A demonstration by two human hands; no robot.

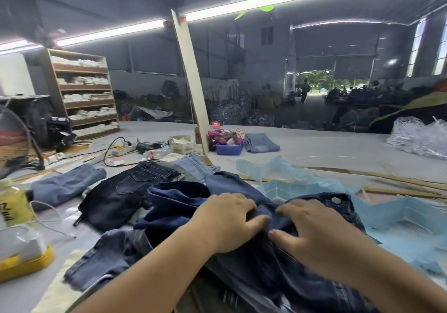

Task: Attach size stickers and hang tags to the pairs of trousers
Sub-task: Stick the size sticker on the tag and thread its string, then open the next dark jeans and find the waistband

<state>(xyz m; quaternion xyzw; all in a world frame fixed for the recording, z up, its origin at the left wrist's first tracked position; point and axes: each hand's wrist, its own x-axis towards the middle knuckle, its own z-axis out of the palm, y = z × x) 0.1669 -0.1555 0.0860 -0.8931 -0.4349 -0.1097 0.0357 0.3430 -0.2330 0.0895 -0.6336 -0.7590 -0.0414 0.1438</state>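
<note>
The fingers [251, 218] of the left hand [227, 223] are curled down and bunch up the dark blue trousers [278, 259]. The right hand [316, 233] lies just beside it, its fingers bent and pressing into the same cloth, thumb tip near the left thumb. Both bare arms reach in from the bottom. The trousers lie in a heap on the grey counter [326, 148], right in front, with a metal button [335, 200] showing at the waist. Light blue paper sheets [399, 216] lie to the right. More jeans [123, 196] lie to the left, near a yellow bottle [13, 203]. Farther back stand a small blue tub [229, 148], a power strip [123, 149] and a wooden shelf [84, 92] in a big, dim hall.
</note>
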